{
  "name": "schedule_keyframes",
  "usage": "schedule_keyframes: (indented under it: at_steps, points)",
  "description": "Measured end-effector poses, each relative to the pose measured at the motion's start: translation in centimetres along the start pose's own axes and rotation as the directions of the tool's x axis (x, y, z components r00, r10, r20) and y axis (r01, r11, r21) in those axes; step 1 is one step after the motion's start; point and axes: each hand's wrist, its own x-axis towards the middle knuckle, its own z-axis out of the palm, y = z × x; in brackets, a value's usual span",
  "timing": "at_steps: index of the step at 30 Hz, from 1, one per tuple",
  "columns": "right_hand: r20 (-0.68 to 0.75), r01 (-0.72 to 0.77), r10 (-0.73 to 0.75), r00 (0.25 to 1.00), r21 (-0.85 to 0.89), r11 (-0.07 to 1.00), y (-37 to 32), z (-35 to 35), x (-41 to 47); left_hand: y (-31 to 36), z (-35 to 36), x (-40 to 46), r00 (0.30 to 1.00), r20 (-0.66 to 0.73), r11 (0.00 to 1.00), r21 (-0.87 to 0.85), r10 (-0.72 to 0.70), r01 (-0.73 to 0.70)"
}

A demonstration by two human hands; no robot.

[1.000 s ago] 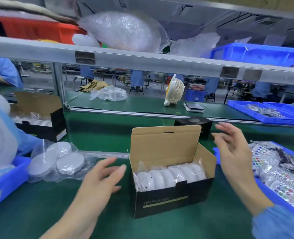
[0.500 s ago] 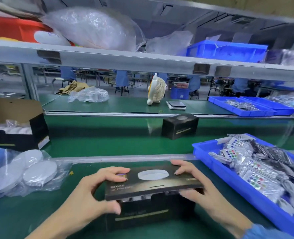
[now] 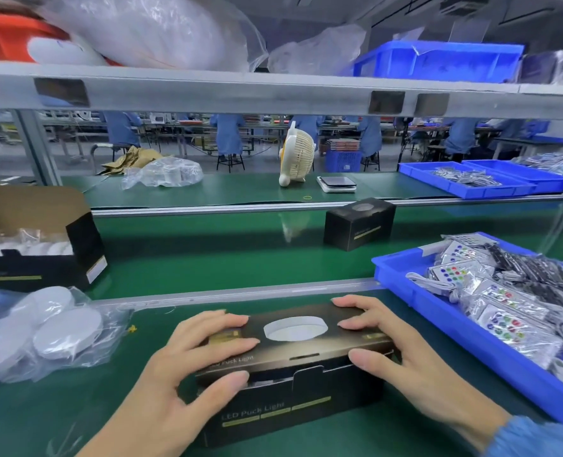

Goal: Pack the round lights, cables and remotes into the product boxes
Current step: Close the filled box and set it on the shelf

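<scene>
While both hands press the box (image 3: 293, 367), a blue tray (image 3: 438, 311) flanks it.

open box (image 3: 39, 249): cut off at left edge; contents blurred
blue tray (image 3: 471, 328): cut off at right edge
lid text under left hand (image 3: 188, 367): partly covered
far workers (image 3: 229, 133): heads hidden behind shelf rail (image 3: 273, 90)

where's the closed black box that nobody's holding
In the head view the closed black box stands right of centre on the far green belt, just beyond the blue tray.
</scene>
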Motion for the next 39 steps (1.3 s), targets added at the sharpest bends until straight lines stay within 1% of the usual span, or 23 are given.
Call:
schedule_keyframes:
  at_steps: [2,4,6,7,9,10,12,14,15,18,20,22,26,28,29,30,33,34,35,36,38,39]
  points:
    - [0.027,0.04,-0.038,0.999,-0.076,0.996,-0.1,-0.2,-0.6,-0.2,0.0,-0.1,0.991,0.03,0.987,0.097,0.128,-0.13]
    - [-0.018,0.12,-0.128,0.992,-0.242,0.963,-0.1,0.0,-1.0,-0.5,0.0,-0.1,0.971,0.063,0.952,0.193,0.232,-0.24]
    - [-0.081,0.241,-0.313,0.946,-0.468,0.85,-0.3,0.4,-0.9,-0.8,0.4,-0.1,0.938,0.076,0.877,0.336,0.339,-0.344]
    - [-0.075,0.308,-0.413,0.907,-0.551,0.776,-0.5,0.8,-0.8,-1.0,0.6,-0.2,0.926,0.084,0.849,0.376,0.368,-0.372]
    - [-0.017,0.438,-0.577,0.816,-0.633,0.638,-0.4,1.7,-0.7,-1.2,1.0,-0.6,0.924,0.079,0.852,0.365,0.374,-0.376]
    - [0.005,0.478,-0.627,0.779,-0.652,0.589,-0.4,2.2,-0.7,-1.3,1.0,-0.7,0.929,0.07,0.865,0.345,0.364,-0.365]
    - [0.029,0.517,-0.677,0.735,-0.671,0.532,-0.4,3.3,-0.5,-1.4,1.1,-0.9,0.937,0.054,0.88,0.33,0.344,-0.342]
    - [0.064,0.543,-0.701,0.711,-0.683,0.488,-0.5,4.2,-0.4,-1.3,1.3,-1.0,0.941,0.049,0.887,0.32,0.336,-0.333]
    - [0.059,0.543,-0.702,0.71,-0.68,0.492,-0.6,4.5,-0.4,-1.3,1.3,-1.0,0.939,0.05,0.887,0.315,0.339,-0.337]
    - [0.001,0.511,-0.656,0.755,-0.629,0.586,-0.9,4.8,-0.7,-1.3,1.3,-1.1,0.943,0.056,0.894,0.305,0.327,-0.328]
    - [-0.013,0.496,-0.639,0.769,-0.619,0.609,-1.1,4.7,-0.9,-1.2,1.4,-1.1,0.949,0.048,0.904,0.294,0.312,-0.312]
    - [-0.018,0.504,-0.652,0.758,-0.619,0.602,-1.1,4.7,-0.8,-1.1,1.4,-1.2,0.952,0.035,0.912,0.278,0.305,-0.302]
    - [-0.053,0.568,-0.724,0.688,-0.581,0.583,-0.9,4.7,-0.5,-1.1,1.4,-1.1,0.954,0.029,0.918,0.263,0.299,-0.296]
    - [-0.059,0.582,-0.726,0.685,-0.555,0.594,-1.0,4.7,-0.5,-1.0,1.4,-1.2,0.958,0.022,0.925,0.254,0.287,-0.283]
    - [-0.055,0.581,-0.717,0.694,-0.545,0.604,-1.1,4.6,-0.4,-1.0,1.4,-1.2,0.959,0.015,0.928,0.248,0.284,-0.279]
    - [-0.059,0.563,-0.692,0.719,-0.534,0.631,-1.3,4.6,-0.4,-1.0,1.3,-1.2,0.959,0.015,0.929,0.243,0.283,-0.278]
    - [-0.115,0.45,-0.533,0.838,-0.405,0.796,-1.9,3.9,-0.1,-0.9,1.3,-0.9,0.953,0.036,0.912,0.279,0.302,-0.3]
    - [-0.101,0.433,-0.505,0.857,-0.39,0.813,-1.8,3.6,0.2,-0.9,1.2,-0.6,0.953,0.046,0.903,0.309,0.3,-0.299]
    - [-0.073,0.436,-0.508,0.858,-0.418,0.797,-1.8,3.4,0.4,-1.0,1.1,-0.3,0.954,0.058,0.895,0.335,0.293,-0.295]
    - [-0.044,0.452,-0.54,0.841,-0.492,0.744,-1.6,3.5,0.5,-1.2,1.1,-0.1,0.955,0.073,0.887,0.354,0.288,-0.295]
    - [-0.008,0.509,-0.638,0.77,-0.596,0.622,-0.8,3.8,0.5,-1.5,1.1,0.1,0.952,0.071,0.876,0.376,0.297,-0.301]
    - [0.003,0.521,-0.654,0.756,-0.608,0.599,-0.5,4.0,0.4,-1.5,1.2,0.1,0.95,0.058,0.874,0.378,0.306,-0.305]
